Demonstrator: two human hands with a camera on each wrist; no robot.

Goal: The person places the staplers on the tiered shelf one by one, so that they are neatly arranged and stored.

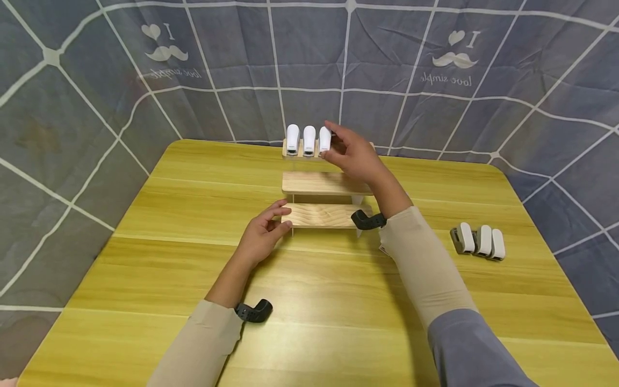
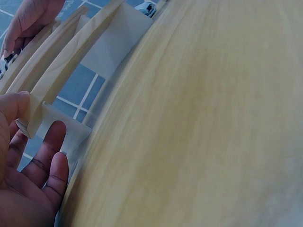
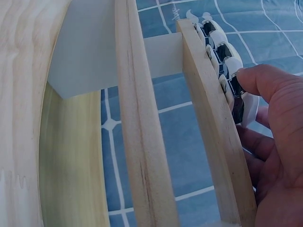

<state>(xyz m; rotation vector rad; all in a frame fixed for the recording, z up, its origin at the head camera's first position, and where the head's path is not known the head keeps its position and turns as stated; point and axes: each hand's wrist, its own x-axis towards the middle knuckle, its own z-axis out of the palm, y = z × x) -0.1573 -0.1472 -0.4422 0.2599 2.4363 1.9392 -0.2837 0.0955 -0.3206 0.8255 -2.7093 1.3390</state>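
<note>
A three-step wooden shelf [image 1: 319, 215] with pale side panels stands on the table. Along its top step, three small white staplers sit side by side: a left one [image 1: 292, 140], a middle one [image 1: 309, 141] and a right one [image 1: 324, 140]. My right hand [image 1: 355, 153] pinches the right stapler [image 3: 236, 101] between thumb and fingers; some fingertips are hidden behind it in the right wrist view. Lower down, my left hand [image 1: 261, 234] grips the left end of the bottom step [image 2: 35, 111], thumb on the board and other fingers partly hidden beneath.
Three more white staplers with grey bases [image 1: 479, 241] lie in a row on the right of the wooden table [image 1: 314, 333]. A grey-blue curtain [image 1: 232, 64] with white lines hangs behind the table and along both sides. Something small and pale [image 1: 383, 250] shows beside the right sleeve.
</note>
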